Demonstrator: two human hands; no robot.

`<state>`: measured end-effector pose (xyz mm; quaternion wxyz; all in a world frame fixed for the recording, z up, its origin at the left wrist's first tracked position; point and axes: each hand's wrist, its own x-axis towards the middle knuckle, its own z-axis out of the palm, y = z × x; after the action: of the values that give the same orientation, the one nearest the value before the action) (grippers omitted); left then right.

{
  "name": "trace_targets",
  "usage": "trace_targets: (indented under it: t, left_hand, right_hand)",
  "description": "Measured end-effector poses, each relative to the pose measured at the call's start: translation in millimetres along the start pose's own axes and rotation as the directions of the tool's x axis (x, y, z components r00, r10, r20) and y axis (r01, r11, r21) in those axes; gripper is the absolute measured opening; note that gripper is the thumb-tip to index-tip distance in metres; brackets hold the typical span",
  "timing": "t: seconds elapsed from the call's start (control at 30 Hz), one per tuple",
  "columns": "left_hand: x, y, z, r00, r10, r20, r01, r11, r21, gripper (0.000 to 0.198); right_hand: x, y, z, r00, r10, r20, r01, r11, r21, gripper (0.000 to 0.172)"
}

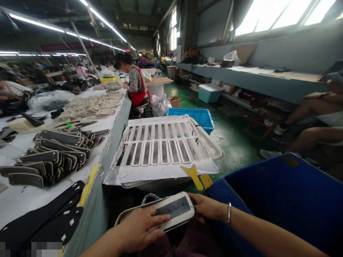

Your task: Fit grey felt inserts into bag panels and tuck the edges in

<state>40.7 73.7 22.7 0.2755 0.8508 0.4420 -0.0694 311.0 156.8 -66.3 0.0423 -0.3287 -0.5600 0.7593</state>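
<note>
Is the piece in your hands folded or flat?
Flat: the white-rimmed pad lies unbent, held between the left hand and right hand.

We've got one white frame [179, 218]: long, flat, rounded corners, with a dark grey textured strip [174, 207] filling its window. It's face up and near-level, right end a bit higher, and rests on no surface. It's on the near side of the slotted rack [160, 146], well apart from it. The left hand [140, 226] grips its left half, fingers on the strip. The right hand [207, 207] holds the right end.
</note>
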Motion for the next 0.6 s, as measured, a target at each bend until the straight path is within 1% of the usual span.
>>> trace_targets:
  t: [0.07, 0.1, 0.17, 0.2, 0.23, 0.3, 0.37, 0.47, 0.53, 0.6]
  left_hand:
    - [-1, -1, 2.6, 1.000, -0.004, 0.006, 0.004, 1.000, 0.000, 0.047]
    - [-1, -1, 4.1, 1.000, -0.006, 0.007, 0.006, 1.000, 0.004, 0.049]
    - [-2, -1, 7.1, 1.000, -0.016, 0.006, 0.016, 1.000, 0.020, 0.053]
    - [-3, -1, 8.3, 1.000, -0.022, 0.007, 0.022, 0.999, 0.029, 0.056]
    - [-3, 0, 9.2, 1.000, -0.029, 0.007, 0.029, 0.999, 0.036, 0.059]
    - [-4, 1, 10.5, 0.999, -0.046, 0.007, 0.045, 0.998, 0.044, 0.064]
    - [-4, 2, 11.0, 0.998, -0.060, 0.005, 0.060, 0.997, 0.049, 0.068]
    - [-3, 3, 11.0, 0.998, -0.068, -0.009, 0.068, 0.996, 0.050, 0.073]
    - [-2, 3, 10.5, 0.998, -0.062, -0.015, 0.062, 0.997, 0.044, 0.075]
    - [-2, 3, 9.5, 0.998, -0.054, -0.010, 0.055, 0.998, 0.041, 0.077]
  right_hand:
    - [0, 1, 1, 0.998, -0.013, -0.057, 0.015, 0.999, 0.035, 0.054]
    - [0, 0, 1, 0.996, -0.030, -0.087, 0.030, 1.000, 0.002, 0.049]
    - [2, -7, 1, 0.983, -0.127, -0.132, 0.105, 0.981, -0.163, 0.041]
    - [3, -12, 0, 0.973, -0.191, -0.132, 0.151, 0.952, -0.268, 0.038]
    - [4, -16, -1, 0.963, -0.244, -0.115, 0.188, 0.913, -0.361, 0.036]
    - [6, -24, -3, 0.954, -0.291, -0.069, 0.225, 0.851, -0.474, 0.033]
    - [7, -28, -4, 0.952, -0.302, -0.049, 0.238, 0.832, -0.502, 0.031]
    - [5, -28, -2, 0.932, -0.355, -0.068, 0.268, 0.804, -0.531, 0.031]
    - [2, -32, -1, 0.928, -0.366, -0.075, 0.262, 0.781, -0.567, 0.029]
    - [-3, -40, 0, 0.931, -0.358, -0.071, 0.250, 0.767, -0.591, 0.026]
